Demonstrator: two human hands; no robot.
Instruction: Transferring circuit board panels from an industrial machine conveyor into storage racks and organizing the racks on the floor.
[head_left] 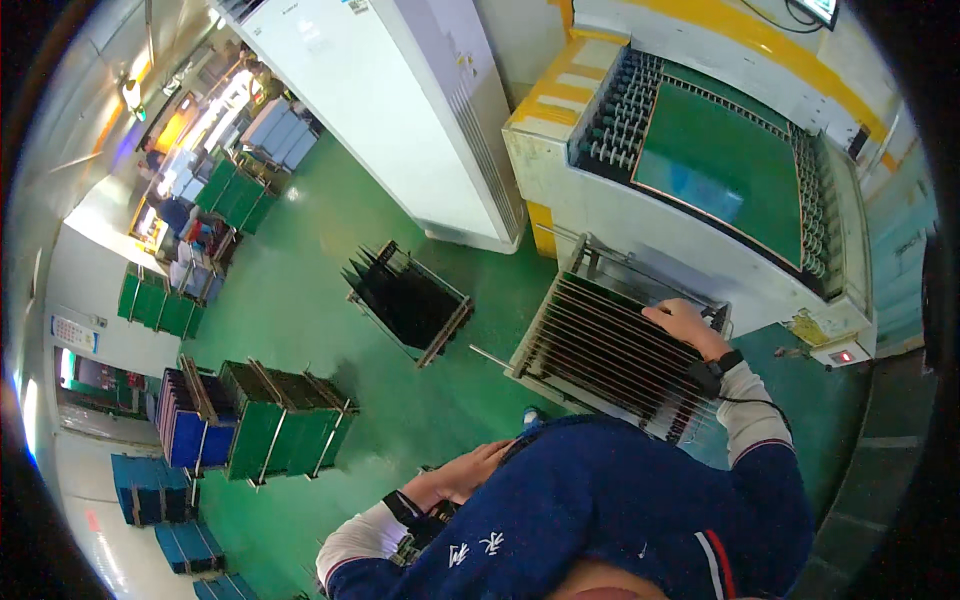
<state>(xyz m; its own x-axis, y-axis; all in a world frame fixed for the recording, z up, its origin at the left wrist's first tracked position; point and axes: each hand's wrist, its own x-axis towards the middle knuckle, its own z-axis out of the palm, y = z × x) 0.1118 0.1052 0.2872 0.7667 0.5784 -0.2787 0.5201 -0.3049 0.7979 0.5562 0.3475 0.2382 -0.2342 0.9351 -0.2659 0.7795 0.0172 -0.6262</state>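
My right hand (682, 324) is over the far right part of a metal rack (520, 362) in front of me. Its fingers are curled down and closed at the rack's top; what they grip, if anything, is hidden. Thin dark panels (610, 345) stand on edge in a row in this rack, their edges showing as fine lines. Low at my left side, my left hand (468, 474) rests against my dark blue shirt, fingers stretched out and tips partly covered. Beyond the rack, a large green panel (720, 165) lies flat on a roller conveyor (615, 125).
A smaller rack of dark panels (405, 300) stands on the green floor, left of mine. Behind it rises a tall white cabinet (370, 95). Racks of green panels (285, 430) and blue panels (200, 435) stand at left. People (175, 215) are far off at upper left.
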